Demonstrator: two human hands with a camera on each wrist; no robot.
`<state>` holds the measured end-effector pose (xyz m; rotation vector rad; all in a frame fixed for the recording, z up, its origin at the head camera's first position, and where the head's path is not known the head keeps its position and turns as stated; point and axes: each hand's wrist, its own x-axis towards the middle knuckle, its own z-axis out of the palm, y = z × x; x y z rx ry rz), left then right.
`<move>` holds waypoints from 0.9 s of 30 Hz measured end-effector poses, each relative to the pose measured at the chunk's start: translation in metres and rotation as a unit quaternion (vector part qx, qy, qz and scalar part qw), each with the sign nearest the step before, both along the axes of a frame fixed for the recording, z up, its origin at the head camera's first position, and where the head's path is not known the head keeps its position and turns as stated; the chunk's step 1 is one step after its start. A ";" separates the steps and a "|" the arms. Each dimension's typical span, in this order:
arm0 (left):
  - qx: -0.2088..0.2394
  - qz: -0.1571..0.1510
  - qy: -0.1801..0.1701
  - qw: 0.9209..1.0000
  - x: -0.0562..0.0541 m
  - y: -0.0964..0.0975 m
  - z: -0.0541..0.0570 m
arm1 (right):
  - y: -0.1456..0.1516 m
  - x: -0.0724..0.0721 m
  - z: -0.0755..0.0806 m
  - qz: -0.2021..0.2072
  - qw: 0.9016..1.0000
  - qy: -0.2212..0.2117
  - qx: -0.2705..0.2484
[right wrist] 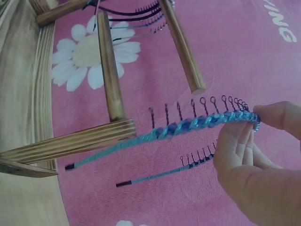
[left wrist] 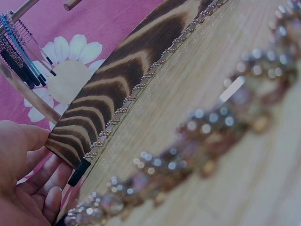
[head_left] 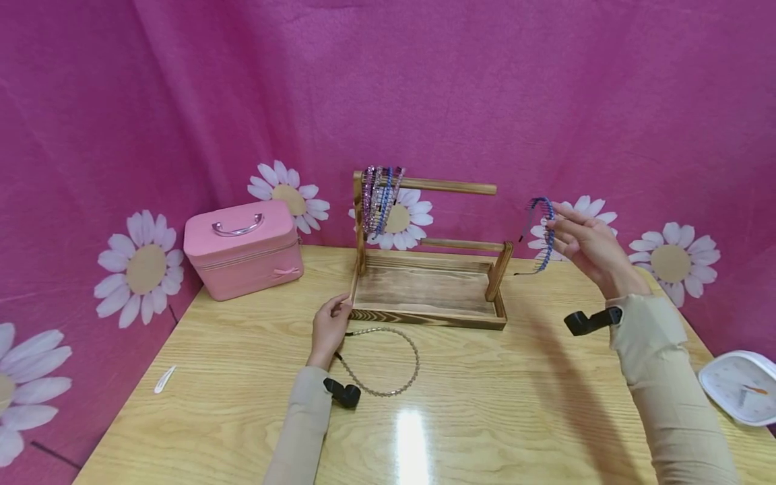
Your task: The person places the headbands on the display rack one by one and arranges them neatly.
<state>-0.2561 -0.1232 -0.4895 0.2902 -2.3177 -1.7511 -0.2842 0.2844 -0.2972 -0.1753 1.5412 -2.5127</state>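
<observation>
My right hand [head_left: 585, 246] pinches a blue headband [head_left: 549, 250] between thumb and fingers, held up off the right end of a wooden headband stand [head_left: 424, 318]. In the right wrist view the thumb and fingertips grip the curved top of this twisted blue headband [right wrist: 197, 123], its comb teeth showing and both dark tips free. My left hand [head_left: 330, 327] grips the front left corner of the stand, thumb and fingers around the wood [left wrist: 80, 136]. Near it a beaded headband [head_left: 417, 364] lies on the table, its dark tips beside the left hand.
Several headbands [head_left: 383, 202] hang at the left of the stand's upper rail [head_left: 455, 185]. A lower rail [head_left: 463, 244] runs below it. Left stands a pink case [head_left: 242, 252]; a white hair clip [head_left: 164, 379] lies in front. A white clock [head_left: 741, 387] is at the right edge.
</observation>
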 end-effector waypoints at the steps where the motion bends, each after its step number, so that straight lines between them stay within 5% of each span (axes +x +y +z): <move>1: 0.000 0.000 0.001 1.000 0.000 0.000 0.000 | -0.002 -0.003 0.002 -0.003 1.000 -0.005 0.007; 15: 0.000 -0.004 -0.004 1.000 0.000 -0.001 0.000 | -0.038 -0.040 0.031 -0.063 0.992 0.034 0.100; 21: 0.003 -0.002 -0.004 1.000 0.000 -0.001 0.001 | -0.064 -0.052 0.031 -0.064 0.996 0.026 0.050; 27: 0.002 -0.002 -0.007 1.000 -0.001 -0.001 0.000 | -0.096 -0.057 0.021 -0.069 0.996 0.001 0.053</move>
